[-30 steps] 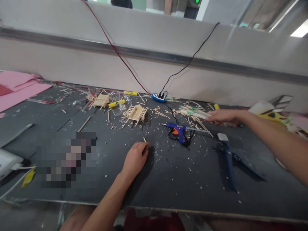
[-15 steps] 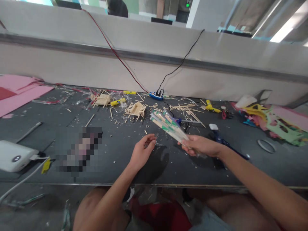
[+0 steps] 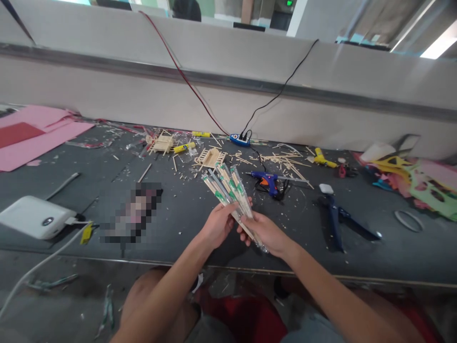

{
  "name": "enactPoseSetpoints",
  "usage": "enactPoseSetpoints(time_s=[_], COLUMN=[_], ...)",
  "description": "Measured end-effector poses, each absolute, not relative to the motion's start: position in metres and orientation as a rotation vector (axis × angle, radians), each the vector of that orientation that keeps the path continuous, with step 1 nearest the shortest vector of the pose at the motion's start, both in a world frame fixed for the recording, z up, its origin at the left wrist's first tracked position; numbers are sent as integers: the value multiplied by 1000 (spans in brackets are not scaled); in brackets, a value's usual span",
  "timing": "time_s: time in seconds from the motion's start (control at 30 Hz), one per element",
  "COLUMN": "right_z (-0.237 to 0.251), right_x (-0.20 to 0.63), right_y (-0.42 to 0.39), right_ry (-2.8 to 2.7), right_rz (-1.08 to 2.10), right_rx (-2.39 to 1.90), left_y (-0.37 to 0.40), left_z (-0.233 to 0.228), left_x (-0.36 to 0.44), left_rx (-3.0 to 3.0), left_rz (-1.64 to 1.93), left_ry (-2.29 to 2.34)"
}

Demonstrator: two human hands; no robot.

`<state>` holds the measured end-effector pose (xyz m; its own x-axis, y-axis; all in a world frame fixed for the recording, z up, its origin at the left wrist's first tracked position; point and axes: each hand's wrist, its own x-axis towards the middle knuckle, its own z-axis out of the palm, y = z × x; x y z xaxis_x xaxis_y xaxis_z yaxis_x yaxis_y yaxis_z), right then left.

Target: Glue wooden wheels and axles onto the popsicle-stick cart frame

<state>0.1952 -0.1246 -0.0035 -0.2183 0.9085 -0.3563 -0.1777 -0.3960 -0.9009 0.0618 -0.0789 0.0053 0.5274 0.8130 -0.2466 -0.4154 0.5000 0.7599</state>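
Observation:
Several wrapped chopsticks (image 3: 232,188), pale sticks in clear sleeves with green print, fan out above the dark table. My left hand (image 3: 220,225) grips them from the left, its thumb across the sleeves. My right hand (image 3: 267,232) is closed around their lower ends, and the two hands nearly touch. Just beyond the fan sits a small model built of sticks (image 3: 211,158). A blue hot glue gun (image 3: 269,182) with an orange trigger lies to its right. Some fingers are hidden behind the bundle.
Loose sticks (image 3: 285,159) and yellow tubes (image 3: 184,147) lie toward the back, near a blue power strip (image 3: 239,139). At right are a dark blue plier-like tool (image 3: 335,219) and coloured sheets (image 3: 432,190). A white power bank (image 3: 35,216) and a blurred-out object (image 3: 132,212) are at left.
My right hand has brought the wrapped chopsticks left and toward me. My left hand, empty before, now grips them too. The glue gun and blue tool are less covered.

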Motion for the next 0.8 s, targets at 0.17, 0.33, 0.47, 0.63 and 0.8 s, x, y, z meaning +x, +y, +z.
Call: enactPoseSetpoints(time_s=[0.17,0.33,0.47,0.63,0.8], right_z=[-7,-10,0,22,29], right_x=[193,194,208,248,277], right_y=[-120,-114,-97,-43,31], right_ry=[-952,-1083,-1358,-1641,-1725], right_rz=[1659,1474,1139,819,526], right_rx=[-1266,-1458,-1595,-1811,-2060], left_y=[-78,-72,-60,-46,-41], left_z=[2,0,-5,-7,-3], left_x=[58,61,59,52,50], left_rx=[697,611,507,494,520], left_rz=[792,905,1019,1010,920], left_ry=[593,682,751,818,802])
